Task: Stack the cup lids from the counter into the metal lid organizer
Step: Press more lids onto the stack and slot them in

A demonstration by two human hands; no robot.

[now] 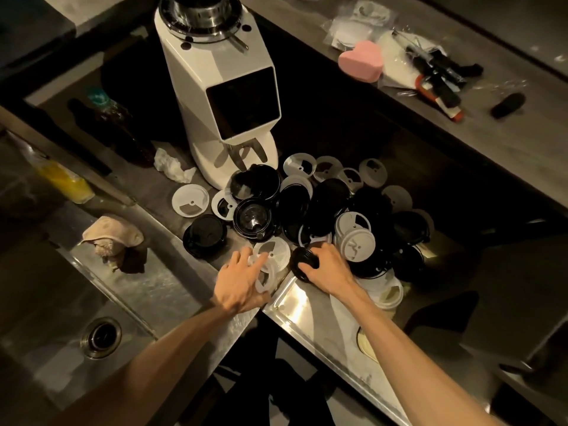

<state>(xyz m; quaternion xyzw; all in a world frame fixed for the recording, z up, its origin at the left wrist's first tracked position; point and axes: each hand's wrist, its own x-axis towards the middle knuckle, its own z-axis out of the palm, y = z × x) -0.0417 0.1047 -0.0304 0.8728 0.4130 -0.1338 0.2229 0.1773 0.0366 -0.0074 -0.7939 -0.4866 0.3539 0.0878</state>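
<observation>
Starting at the left, a sink [101, 305] with a crumpled rag [115, 238] on its rim sits well apart from the work, and a white grinder [221, 96] stands behind the heap. One clear lid [190, 200] lies alone beside the grinder's foot, with a black lid [205, 235] nearer the counter edge. The left hand [238, 285] reaches over a few overlapping clear lids [270, 255]; its fingers are spread and only lightly bent, touching them, though whether it actually has any pinched I cannot tell. The right hand [327, 267] curls its fingers round a black lid [302, 262] at the front of the heap [332, 210], which spreads black and white across the counter to the right. No metal organizer is recognisable in view, so the lids still wait on the counter. These lids look like thin moulded plastic: very light, springy, and likely to crack or kink if squeezed across the dome. The smooth clear ones probably slide over one another and nest tightly, so lifting one may drag others along. Taking each by opposite points of the rim, thumb against fingertips, seems safest, keeping like sizes together. Far right, a pink heart sponge [361, 61] and pens [439, 78] lie on the upper ledge.
</observation>
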